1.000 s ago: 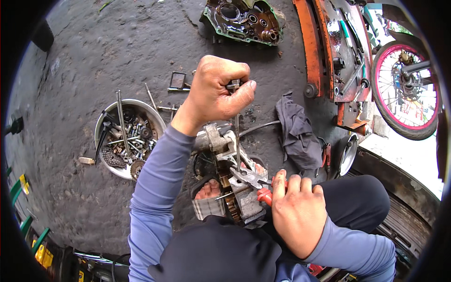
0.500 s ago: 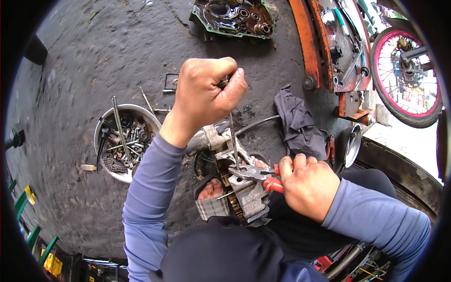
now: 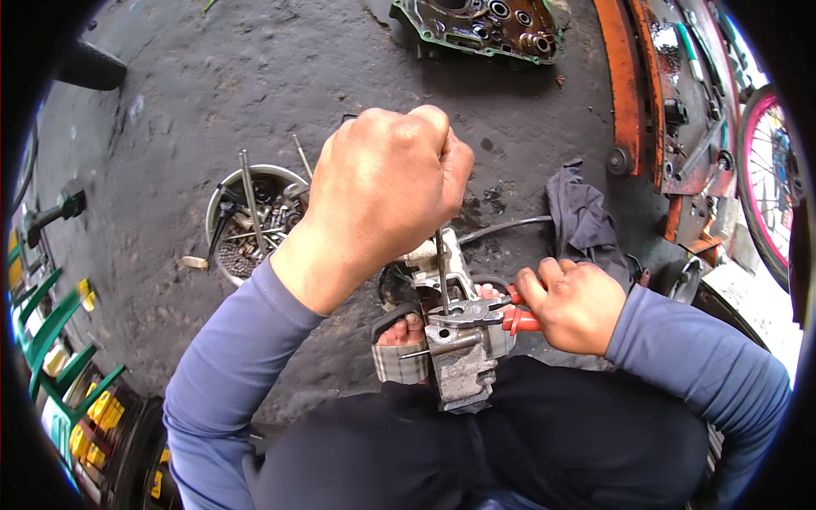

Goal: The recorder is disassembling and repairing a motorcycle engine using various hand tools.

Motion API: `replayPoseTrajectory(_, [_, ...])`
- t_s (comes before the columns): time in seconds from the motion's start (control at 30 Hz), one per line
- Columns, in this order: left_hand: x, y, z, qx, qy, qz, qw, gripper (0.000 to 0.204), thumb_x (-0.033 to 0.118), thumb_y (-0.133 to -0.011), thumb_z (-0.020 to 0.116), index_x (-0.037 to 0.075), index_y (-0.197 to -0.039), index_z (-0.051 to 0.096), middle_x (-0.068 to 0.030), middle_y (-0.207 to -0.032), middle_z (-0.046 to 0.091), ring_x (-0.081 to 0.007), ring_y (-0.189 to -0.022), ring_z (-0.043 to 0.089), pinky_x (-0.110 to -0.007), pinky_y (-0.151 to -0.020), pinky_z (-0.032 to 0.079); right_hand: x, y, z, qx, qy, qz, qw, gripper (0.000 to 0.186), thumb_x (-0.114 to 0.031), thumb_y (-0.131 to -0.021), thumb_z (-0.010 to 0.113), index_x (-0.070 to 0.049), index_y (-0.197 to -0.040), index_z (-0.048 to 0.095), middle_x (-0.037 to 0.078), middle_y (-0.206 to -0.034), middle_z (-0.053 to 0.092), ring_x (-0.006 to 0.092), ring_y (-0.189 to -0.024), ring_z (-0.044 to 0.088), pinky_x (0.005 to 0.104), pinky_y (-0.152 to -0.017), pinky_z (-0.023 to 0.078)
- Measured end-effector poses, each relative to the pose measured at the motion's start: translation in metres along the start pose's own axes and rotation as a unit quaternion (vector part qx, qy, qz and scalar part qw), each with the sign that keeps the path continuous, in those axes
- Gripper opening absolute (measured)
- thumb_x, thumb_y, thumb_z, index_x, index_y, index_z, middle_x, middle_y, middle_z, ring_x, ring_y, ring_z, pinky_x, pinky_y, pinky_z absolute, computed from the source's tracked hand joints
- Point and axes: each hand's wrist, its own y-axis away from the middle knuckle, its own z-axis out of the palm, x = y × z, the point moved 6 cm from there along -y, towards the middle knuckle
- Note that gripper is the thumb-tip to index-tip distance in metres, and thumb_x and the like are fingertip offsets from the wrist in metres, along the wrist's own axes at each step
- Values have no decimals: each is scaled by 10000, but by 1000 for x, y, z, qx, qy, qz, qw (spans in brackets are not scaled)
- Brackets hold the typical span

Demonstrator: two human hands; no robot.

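My left hand point(image 3: 382, 183) is a fist, raised over the engine part and wrapped round the top of an upright metal rod point(image 3: 441, 263); the grip's inside is hidden. My right hand point(image 3: 571, 308) holds red-handled pliers point(image 3: 466, 314), whose jaws sit at the rod's lower end, on the engine part. That grey, grimy metal engine part point(image 3: 459, 374) stands between my knees and sandaled feet point(image 3: 398, 361), with a dark hose running off toward the right.
A metal bowl point(image 3: 212, 212) of bolts, chain and rods lies left. An oily casing point(image 3: 476, 25) is at the top. An orange metal stand point(image 3: 629, 102) with tools, a crumpled grey cloth point(image 3: 578, 204) and a pink-rimmed wheel point(image 3: 761, 178) are right; green racks point(image 3: 64, 357) lie far left.
My left fist has come lower in the picture, its back turned more upward. My right hand has shifted right and up, still holding the pliers. The whole view has shifted slightly.
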Motion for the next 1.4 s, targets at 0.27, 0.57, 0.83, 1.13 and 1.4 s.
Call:
replayPoseTrajectory(0.27, [15,-9,-8,-166,-241,-68,954,249,149,-858,611,-13,-671,594,-269,-652,611,-452,-657,635,-527,-652,528,32,-39,38,58,-92,-146,983,260,-264,-912,581,-41,-1043,597,157,-838,621,319,-731,675,430,-639,552])
replayPoseTrajectory(0.57, [18,-12,-10,-208,-309,-66,926,261,199,-856,619,2,-685,611,-258,-671,630,-439,-641,643,-520,-653,539,43,-69,61,102,-110,-216,965,252,-279,-910,568,-74,-1052,609,129,-870,630,306,-786,681,428,-672,556])
replayPoseTrajectory(0.83, [7,-6,-10,-88,-192,16,977,226,191,-789,683,59,-629,596,-141,-560,601,-351,-537,625,-454,-508,492,42,-61,62,92,-124,-180,971,305,-281,-857,631,-74,-1077,594,108,-885,614,299,-810,665,407,-716,539])
replayPoseTrajectory(1.13, [-14,-8,29,-20,331,76,941,303,58,-784,668,55,-598,429,-77,-514,360,-268,-407,400,-375,-429,296,46,-67,61,101,-125,-229,960,422,-391,-863,653,-39,-1088,591,98,-879,583,299,-790,637,416,-691,526])
replayPoseTrajectory(1.4, [-13,-17,7,-79,192,197,958,301,38,-769,640,63,-579,408,-68,-517,365,-243,-412,383,-355,-432,277,30,-14,14,93,-79,-89,989,395,-282,-860,631,-37,-1170,619,80,-980,626,249,-919,611,386,-845,442])
